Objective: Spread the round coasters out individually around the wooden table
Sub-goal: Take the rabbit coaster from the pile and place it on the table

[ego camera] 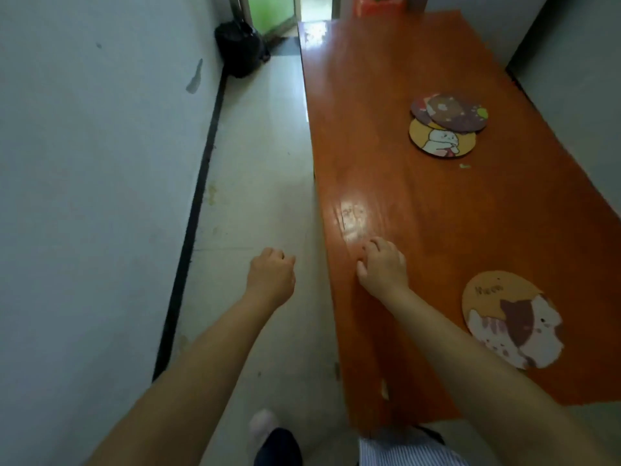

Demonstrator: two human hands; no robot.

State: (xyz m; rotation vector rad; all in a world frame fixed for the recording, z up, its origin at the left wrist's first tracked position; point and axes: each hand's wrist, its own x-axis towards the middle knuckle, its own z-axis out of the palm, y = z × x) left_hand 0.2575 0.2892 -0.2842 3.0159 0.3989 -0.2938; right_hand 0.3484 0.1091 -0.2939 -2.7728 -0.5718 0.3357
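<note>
We see a long, glossy orange-brown wooden surface running away from the camera, with a pale tiled floor to its left and a grey wall beyond that. A black bag sits on the floor at the far end of the aisle, against the wall. An orange-red box stands at the far end of the surface. A striped garment and a dark trouser leg show at the bottom edge.

The round coasters lie flat on the surface in two places. A cat-print coaster lies alone near the right side, close to the near end. Farther away, a cluster of overlapping coasters holds a dark brown disc on top, a second dark disc partly under it, and a yellow cartoon-print coaster protruding toward us. All are thin discs with printed faces. A small pale speck lies just beside the cluster.

The left hand hangs over the floor, off the surface, its fingers curled together into a loose fist, holding nothing visible. The right hand is over the near-left part of the surface, fingers bent downward and close together; we cannot tell whether they touch the wood. Neither hand contacts a coaster. No object lies between the right hand and the cluster.
</note>
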